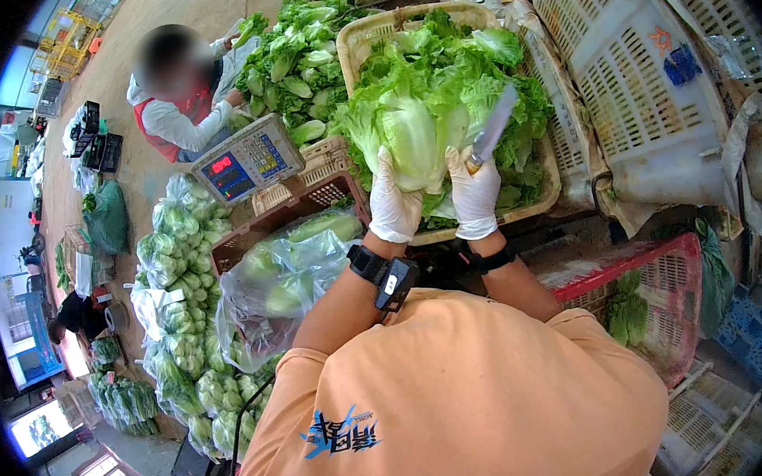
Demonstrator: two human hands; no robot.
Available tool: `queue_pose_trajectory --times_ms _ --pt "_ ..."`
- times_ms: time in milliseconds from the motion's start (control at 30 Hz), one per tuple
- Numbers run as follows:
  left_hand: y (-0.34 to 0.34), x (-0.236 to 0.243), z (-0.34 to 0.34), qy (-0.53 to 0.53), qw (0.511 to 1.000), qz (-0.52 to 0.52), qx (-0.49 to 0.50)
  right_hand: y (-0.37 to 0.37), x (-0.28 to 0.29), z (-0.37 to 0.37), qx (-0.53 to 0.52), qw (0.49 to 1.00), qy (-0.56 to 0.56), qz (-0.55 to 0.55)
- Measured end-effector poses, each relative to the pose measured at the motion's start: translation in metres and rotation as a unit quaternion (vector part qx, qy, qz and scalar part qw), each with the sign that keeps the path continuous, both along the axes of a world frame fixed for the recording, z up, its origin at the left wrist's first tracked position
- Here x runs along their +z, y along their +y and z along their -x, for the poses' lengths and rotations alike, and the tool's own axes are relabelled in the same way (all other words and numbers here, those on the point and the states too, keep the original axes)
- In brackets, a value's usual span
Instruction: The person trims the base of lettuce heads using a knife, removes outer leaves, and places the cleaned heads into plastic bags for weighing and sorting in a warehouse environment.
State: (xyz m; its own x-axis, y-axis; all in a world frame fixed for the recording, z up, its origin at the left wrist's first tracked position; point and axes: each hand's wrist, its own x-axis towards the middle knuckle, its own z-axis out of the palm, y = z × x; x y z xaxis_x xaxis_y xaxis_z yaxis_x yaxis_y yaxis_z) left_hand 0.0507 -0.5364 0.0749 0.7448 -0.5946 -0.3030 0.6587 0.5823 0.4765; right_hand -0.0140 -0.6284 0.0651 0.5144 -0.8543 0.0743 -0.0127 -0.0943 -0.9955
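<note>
Leafy head: a pale green, broad-ribbed leafy head point(410, 136) is held up at the near side of a cream crate point(351, 59), its leaves pointing to the far side.
Left hand: the white-gloved left hand point(396, 204) has its fingers closed around the head's near left side, close to the base.
Right hand: the white-gloved right hand point(475, 197) has its fingers gripping the handle of a knife point(496, 124), beside the head's near right side; whether they also press the leaves is hard to tell.
Knife: its blade slants to the far right, over the greens.
Cream crate: loose leafy greens point(528, 103) fill it.
Left of the crate: a digital scale point(249, 159) with a lit display; nearer, a brown crate point(338, 190) bearing clear-bagged vegetables point(297, 263).
Far left: a co-worker in a red vest point(153, 122) sits by a pile of green heads point(303, 77).
Near right: a red-rimmed crate point(675, 280) holds some leaves.
</note>
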Motion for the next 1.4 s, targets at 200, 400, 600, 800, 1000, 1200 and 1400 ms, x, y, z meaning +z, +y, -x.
queue_pose_trajectory --times_ms 200,400,600,800,1000,1200,1400 --pt "0.003 -0.01 -0.014 0.065 0.995 0.063 0.043 0.015 0.008 0.008 0.033 0.96 -0.168 -0.222" --pt "0.034 -0.002 -0.04 0.036 0.995 0.063 0.071 -0.03 0.005 0.015 0.053 0.987 -0.019 -0.149" --pt "0.022 0.013 -0.018 -0.035 0.999 -0.013 0.0 -0.012 -0.007 0.003 0.22 0.968 -0.011 -0.121" --pt "0.026 0.012 -0.002 -0.122 0.992 -0.032 0.0 0.003 -0.018 0.007 0.175 0.901 -0.123 -0.376" --pt "0.048 0.014 -0.009 -0.162 0.983 -0.059 -0.056 -0.019 -0.023 0.016 0.147 0.839 -0.196 -0.485" --pt "0.029 0.033 0.005 -0.182 0.955 -0.221 -0.079 -0.012 -0.022 0.016 0.164 0.862 -0.175 -0.446" --pt "0.033 0.026 -0.008 -0.142 0.977 -0.153 -0.043 0.002 -0.004 0.032 0.2 0.94 -0.036 -0.275"
